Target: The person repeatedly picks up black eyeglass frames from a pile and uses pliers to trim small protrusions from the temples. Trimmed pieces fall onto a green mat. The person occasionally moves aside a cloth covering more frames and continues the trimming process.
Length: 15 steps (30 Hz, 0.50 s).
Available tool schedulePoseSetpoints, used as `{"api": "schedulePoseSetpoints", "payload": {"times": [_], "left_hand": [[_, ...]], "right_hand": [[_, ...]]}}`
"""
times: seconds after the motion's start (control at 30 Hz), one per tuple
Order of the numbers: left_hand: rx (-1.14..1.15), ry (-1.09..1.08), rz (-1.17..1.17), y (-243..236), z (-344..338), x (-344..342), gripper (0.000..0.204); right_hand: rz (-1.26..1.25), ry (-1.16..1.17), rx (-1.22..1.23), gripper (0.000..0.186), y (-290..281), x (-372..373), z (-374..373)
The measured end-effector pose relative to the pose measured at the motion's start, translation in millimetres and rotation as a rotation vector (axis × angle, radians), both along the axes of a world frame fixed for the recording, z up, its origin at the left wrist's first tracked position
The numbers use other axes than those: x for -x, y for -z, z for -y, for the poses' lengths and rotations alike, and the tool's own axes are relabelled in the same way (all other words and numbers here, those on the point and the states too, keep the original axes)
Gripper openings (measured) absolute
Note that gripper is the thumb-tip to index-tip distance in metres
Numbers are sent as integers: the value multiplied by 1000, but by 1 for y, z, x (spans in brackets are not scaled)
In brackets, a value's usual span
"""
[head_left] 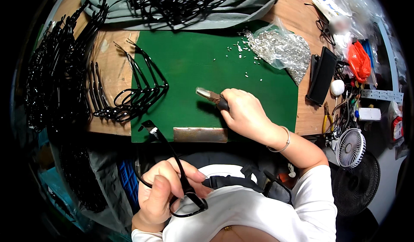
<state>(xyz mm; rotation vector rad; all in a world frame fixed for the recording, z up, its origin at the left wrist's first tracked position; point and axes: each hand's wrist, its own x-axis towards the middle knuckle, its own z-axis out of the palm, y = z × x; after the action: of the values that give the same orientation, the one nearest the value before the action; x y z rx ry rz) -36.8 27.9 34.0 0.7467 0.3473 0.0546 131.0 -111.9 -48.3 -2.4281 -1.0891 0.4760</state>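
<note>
My left hand (161, 188) is closed on a black eyeglass frame (180, 168), held in front of my body below the table's near edge. One temple of that frame points up and away, its tip (148, 124) over the edge of the green mat. Over the mat, my right hand (246, 110) is wrapped round the dark handles of a pair of pliers (211, 96). The pliers' jaws point left and look pale and shiny at the tip; whether anything sits in them I cannot tell. A metal strip (200, 135) lies along the mat's near edge.
Several black frames (144, 91) lie nested left on the green mat (189, 60), beside a tall heap (56, 78). More frames (177, 0) pile on grey cloth. Small silvery parts spill from a clear bag (280, 47). A phone (323, 75) and small fan (350, 148) are at right.
</note>
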Motion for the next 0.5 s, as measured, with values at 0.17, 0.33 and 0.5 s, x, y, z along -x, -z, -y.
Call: {"api": "schedulePoseSetpoints", "payload": {"times": [0.17, 0.33, 0.5], "left_hand": [[-201, 124, -95, 27, 14, 5, 10], [-271, 177, -101, 40, 23, -3, 32], [-348, 172, -128, 42, 23, -10, 46]], "right_hand": [[155, 38, 16, 17, 7, 10, -12], [225, 55, 39, 17, 8, 23, -17], [251, 32, 39, 13, 11, 22, -17]]}}
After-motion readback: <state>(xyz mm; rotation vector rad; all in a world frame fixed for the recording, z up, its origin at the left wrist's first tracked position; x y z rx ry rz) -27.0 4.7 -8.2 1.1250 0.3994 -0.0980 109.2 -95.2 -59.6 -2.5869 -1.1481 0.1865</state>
